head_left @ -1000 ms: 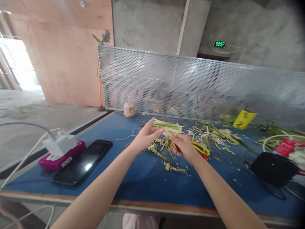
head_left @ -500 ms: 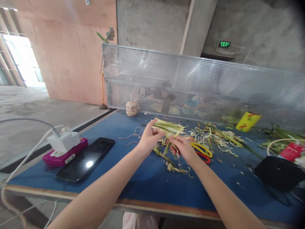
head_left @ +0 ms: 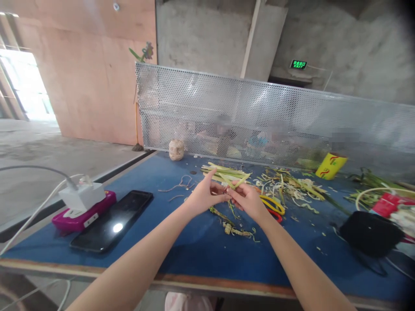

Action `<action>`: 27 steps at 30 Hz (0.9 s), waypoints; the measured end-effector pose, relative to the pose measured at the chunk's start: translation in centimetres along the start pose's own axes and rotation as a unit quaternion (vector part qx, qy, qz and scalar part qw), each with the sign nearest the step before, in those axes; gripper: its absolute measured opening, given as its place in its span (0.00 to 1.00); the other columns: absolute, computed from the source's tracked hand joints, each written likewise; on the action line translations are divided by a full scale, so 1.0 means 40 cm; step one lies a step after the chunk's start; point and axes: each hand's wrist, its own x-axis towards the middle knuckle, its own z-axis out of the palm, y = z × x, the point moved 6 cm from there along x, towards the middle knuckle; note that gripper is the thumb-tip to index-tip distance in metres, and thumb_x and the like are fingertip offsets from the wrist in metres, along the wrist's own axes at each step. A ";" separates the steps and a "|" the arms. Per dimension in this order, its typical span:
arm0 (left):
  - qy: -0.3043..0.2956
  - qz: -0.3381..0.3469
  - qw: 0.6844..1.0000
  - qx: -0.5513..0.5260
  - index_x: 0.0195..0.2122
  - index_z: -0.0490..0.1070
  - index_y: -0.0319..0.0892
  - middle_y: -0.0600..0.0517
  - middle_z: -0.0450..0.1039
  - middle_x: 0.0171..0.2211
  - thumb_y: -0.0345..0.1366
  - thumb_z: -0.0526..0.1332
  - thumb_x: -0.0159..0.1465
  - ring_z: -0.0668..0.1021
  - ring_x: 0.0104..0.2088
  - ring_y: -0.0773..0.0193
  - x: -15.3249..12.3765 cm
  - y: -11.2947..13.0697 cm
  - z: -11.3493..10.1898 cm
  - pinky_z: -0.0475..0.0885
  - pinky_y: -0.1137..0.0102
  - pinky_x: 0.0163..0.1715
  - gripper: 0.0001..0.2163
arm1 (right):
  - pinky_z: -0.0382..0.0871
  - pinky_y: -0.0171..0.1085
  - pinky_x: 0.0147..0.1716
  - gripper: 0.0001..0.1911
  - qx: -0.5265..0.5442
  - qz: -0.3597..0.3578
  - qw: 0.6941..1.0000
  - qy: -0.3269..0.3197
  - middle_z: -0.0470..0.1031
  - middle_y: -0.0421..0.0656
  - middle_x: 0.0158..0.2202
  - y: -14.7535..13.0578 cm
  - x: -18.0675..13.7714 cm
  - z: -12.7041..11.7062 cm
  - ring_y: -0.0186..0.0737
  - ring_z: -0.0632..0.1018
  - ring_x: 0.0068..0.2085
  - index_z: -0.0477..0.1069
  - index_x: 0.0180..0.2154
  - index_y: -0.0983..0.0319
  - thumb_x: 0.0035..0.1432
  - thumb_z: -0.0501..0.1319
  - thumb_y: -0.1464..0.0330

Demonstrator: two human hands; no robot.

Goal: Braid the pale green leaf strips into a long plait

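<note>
My right hand [head_left: 248,198] is closed, thumb and fingers pinching a folded pale green leaf strip [head_left: 241,181] whose end sticks up in a V. Close against its fingertips, my left hand [head_left: 207,195] curls its thumb and some fingers in at the strip, one finger raised; the exact contact is partly hidden. Just behind the hands lies a bundle of pale green stalks [head_left: 238,172]. Below them on the blue table [head_left: 201,255] is a knobbly root piece [head_left: 228,228] with thin curly fibres. Yellow handles [head_left: 275,205] and a red handle [head_left: 277,217] show beside my right hand.
Plant scraps [head_left: 288,183] are strewn to the right, near a yellow roll [head_left: 331,166] and a black pouch [head_left: 371,233]. At left lie a phone [head_left: 112,220] and a purple power strip [head_left: 84,214] with a white charger. A perforated metal screen [head_left: 201,99] stands behind; blurred people show through it.
My left hand's thumb and raised finger have spread further apart. Loose strips that hung under my right hand now show less. The whole view has shifted slightly.
</note>
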 end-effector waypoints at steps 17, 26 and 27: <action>-0.146 -0.147 0.976 -0.061 0.39 0.65 0.33 0.60 0.63 0.16 0.35 0.65 0.47 0.64 0.17 0.75 -0.032 -0.027 0.055 0.58 0.75 0.20 0.19 | 0.48 0.29 0.15 0.13 -0.027 -0.018 0.997 -0.073 0.56 0.33 0.17 0.010 0.001 0.025 0.27 0.56 0.17 0.67 0.34 0.60 0.52 0.57 0.57; -0.023 -0.016 0.998 0.053 0.57 0.49 0.39 0.54 0.68 0.29 0.30 0.61 0.49 0.71 0.30 0.68 -0.013 -0.011 0.020 0.65 0.72 0.29 0.33 | 0.62 0.36 0.28 0.20 -0.110 -0.060 0.992 -0.028 0.66 0.40 0.25 -0.012 0.012 -0.022 0.35 0.67 0.27 0.72 0.38 0.60 0.55 0.50 0.55; -0.010 -0.009 0.998 0.063 0.57 0.48 0.39 0.51 0.68 0.33 0.31 0.61 0.49 0.72 0.31 0.67 -0.013 -0.008 0.018 0.66 0.71 0.29 0.35 | 0.63 0.38 0.34 0.19 -0.141 -0.083 0.986 -0.018 0.68 0.42 0.29 -0.019 0.011 -0.024 0.38 0.69 0.32 0.73 0.38 0.60 0.56 0.50 0.56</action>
